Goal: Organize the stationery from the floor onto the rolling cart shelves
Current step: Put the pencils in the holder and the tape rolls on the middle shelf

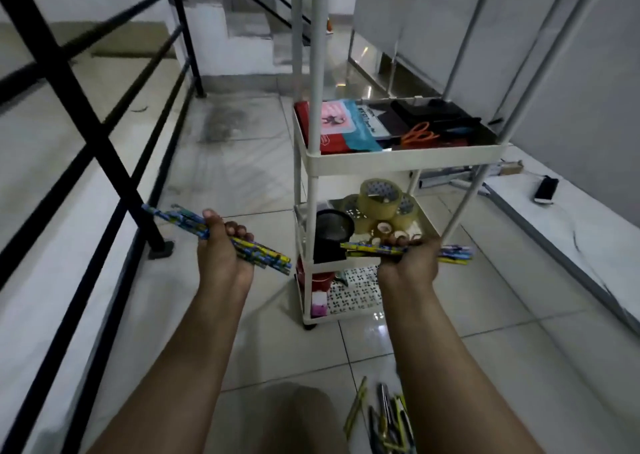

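— Fingers (239,231) of the left hand (221,245)?
— Curled round a bundle of patterned pencils (180,218), blue and yellow, slanting from upper left down to lower right, sticking out on both sides of the fist. Held above the floor tiles (263,318), left of the rolling cart (398,159).
— And the right hand (410,263)?
— Clenched on a second pencil bundle (453,253), lying nearly level, ends showing to the left and right of the palm. Held in front of the cart's middle shelf (308,256).
— On that middle shelf?
— Stacked rolls of clear packing tape (381,199), several small tape rolls (384,227) just behind the right fingertips, and a black round container (333,226) at the left.
— Top shelf?
— Flat packets in red, pink and blue (341,124), orange-handled scissors (419,134), dark items behind them, too blurred to name.
— Bottom shelf?
— Something red (313,278) at the left, a pink block (318,306) by the front corner, perforated floor showing.
— Still on the floor?
— Loose heap of pens and pencils (388,419) at the lower edge, beside the right forearm. Black railing (104,148) along the left. Dark phone-like object (546,190) on the white ledge at the right.
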